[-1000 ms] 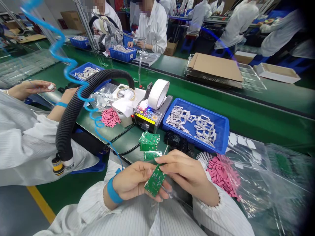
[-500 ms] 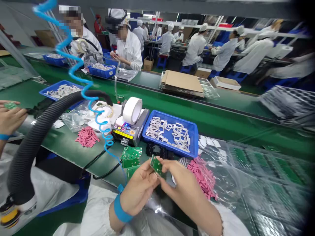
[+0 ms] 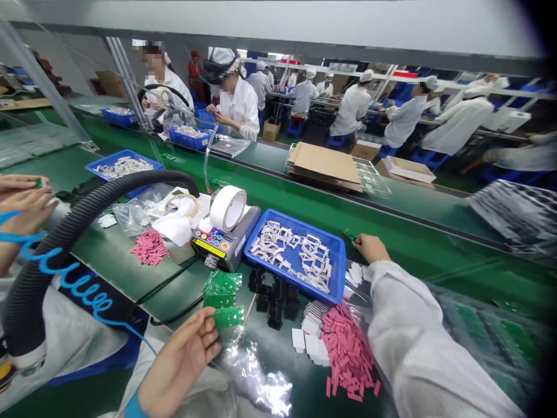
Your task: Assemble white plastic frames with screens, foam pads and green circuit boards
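In the head view, my left hand (image 3: 185, 354) is low on the left, its curled fingers at the left end of a green circuit board (image 3: 230, 317). Several more green circuit boards (image 3: 223, 283) lie overlapped just beyond it. My right hand (image 3: 373, 248) reaches far forward past the blue tray (image 3: 343, 273), to the far side of the bench. Between its fingertips is a small green circuit board (image 3: 350, 235), partly covered by them. Black blocks (image 3: 275, 299) stand between the boards and a heap of pink strips (image 3: 348, 351).
White frames (image 3: 317, 255) lie in the blue tray. Left of it stands a tape dispenser (image 3: 226, 244) with a white roll. A black hose (image 3: 104, 194) and a blue coiled cord (image 3: 73, 281) cross the left side. A co-worker's hands (image 3: 26, 203) are at far left.
My hands have come apart. The right has carried the small board forward and right to the far side; the left has moved down-left to the stacked boards. The blue coiled cord has swung left.
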The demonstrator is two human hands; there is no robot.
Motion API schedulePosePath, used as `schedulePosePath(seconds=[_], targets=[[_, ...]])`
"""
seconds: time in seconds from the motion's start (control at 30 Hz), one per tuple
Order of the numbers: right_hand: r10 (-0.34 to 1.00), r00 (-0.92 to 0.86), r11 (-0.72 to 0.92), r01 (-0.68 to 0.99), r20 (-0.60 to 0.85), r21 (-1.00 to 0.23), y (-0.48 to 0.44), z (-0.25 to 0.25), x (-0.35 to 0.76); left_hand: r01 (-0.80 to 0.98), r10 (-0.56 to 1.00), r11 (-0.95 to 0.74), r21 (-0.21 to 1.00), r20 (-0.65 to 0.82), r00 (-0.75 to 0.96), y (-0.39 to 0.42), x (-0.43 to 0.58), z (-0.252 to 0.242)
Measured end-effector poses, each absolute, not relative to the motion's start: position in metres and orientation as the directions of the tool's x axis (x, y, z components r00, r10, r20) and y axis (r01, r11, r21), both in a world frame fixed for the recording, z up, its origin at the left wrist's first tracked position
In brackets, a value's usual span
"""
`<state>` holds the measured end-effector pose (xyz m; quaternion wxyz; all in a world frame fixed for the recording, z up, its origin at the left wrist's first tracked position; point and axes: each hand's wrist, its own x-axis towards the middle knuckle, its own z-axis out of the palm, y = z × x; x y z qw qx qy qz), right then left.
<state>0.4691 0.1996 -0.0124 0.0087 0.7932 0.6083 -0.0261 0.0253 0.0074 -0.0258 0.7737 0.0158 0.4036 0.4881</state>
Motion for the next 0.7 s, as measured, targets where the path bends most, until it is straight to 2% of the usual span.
schedulePosePath(seconds=[0.1, 0.23, 0.3, 0.4, 0.53, 0.7], targets=[[0.962, 0.266, -0.267, 0.964, -0.063, -0.007, 0.198, -0.01, 0.473, -0.781, 0.796, 0.417, 0.465, -0.602, 0.067, 0.012, 0.005, -0.026], [0.972, 0.234, -0.234, 0.972, 0.013, 0.004, 0.189, 0.007, 0.444, -0.802, 0.827, 0.318, 0.506, -0.562, -0.026, 0.022, -0.01, -0.022], [0.99, 0.139, -0.139, 0.99, 0.021, 0.002, 0.181, 0.007, 0.414, -0.804, 0.835, 0.322, 0.5, -0.55, -0.007, 0.025, -0.006, -0.021], [0.998, 0.009, -0.008, 1.0, -0.06, 0.016, 0.169, -0.006, 0.369, -0.811, 0.84, 0.365, 0.457, -0.537, 0.076, 0.026, 0.009, -0.019], [0.988, 0.026, -0.016, 0.998, -0.155, 0.065, 0.165, -0.021, 0.34, -0.794, 0.833, 0.435, 0.425, -0.525, 0.175, 0.021, 0.026, -0.014], [0.989, 0.04, -0.033, 0.998, -0.14, 0.052, 0.16, -0.005, 0.338, -0.732, 0.856, 0.439, 0.52, -0.489, 0.166, 0.014, 0.021, -0.015]])
